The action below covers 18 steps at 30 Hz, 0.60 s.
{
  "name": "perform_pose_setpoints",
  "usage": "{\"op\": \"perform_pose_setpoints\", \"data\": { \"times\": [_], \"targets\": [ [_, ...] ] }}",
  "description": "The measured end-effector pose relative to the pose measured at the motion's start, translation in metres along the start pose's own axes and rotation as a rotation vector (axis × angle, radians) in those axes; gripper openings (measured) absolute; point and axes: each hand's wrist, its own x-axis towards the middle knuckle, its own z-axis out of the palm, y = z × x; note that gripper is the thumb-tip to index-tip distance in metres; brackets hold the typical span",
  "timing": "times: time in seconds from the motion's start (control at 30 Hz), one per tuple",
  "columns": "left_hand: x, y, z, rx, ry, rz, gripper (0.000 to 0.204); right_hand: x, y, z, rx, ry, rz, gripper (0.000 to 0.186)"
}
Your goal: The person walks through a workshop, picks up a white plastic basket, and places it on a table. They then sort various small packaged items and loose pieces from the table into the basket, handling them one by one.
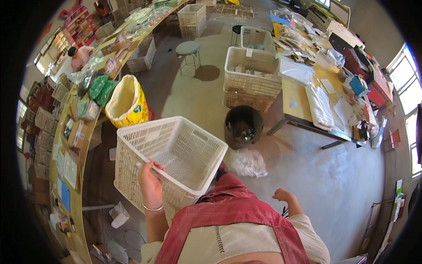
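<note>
My left hand grips the near left rim of a white perforated plastic basket, which is tilted beside my legs and has nothing in it. My right hand hangs apart from it at my right side, fingers curled and nothing visible in them. Just beyond the basket stand a yellow sack with an open top and a dark round bin. A crumpled clear plastic bag lies on the floor beside my feet.
Long cluttered tables run along the left and right. Stacked crates line the right table, with more crates farther back. A stool stands in the aisle. A person is at the far left table.
</note>
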Motion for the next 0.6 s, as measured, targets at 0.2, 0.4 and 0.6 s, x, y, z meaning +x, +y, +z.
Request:
{"op": "perform_pose_setpoints", "data": {
  "times": [0.2, 0.4, 0.6],
  "targets": [
    [0.167, 0.029, 0.119, -0.048, -0.163, -0.078, 0.02, 0.138, -0.048, -0.127, -0.024, 0.334, 0.038, 0.04],
    [0.288, 0.065, 0.231, 0.031, -0.253, -0.071, 0.02, 0.245, -0.211, -0.323, 0.047, 0.57, -0.254, 0.033],
    [0.415, 0.085, 0.315, 0.074, -0.306, -0.066, 0.022, 0.32, -0.308, -0.456, 0.112, 0.599, -0.329, 0.042]
  ]
}}
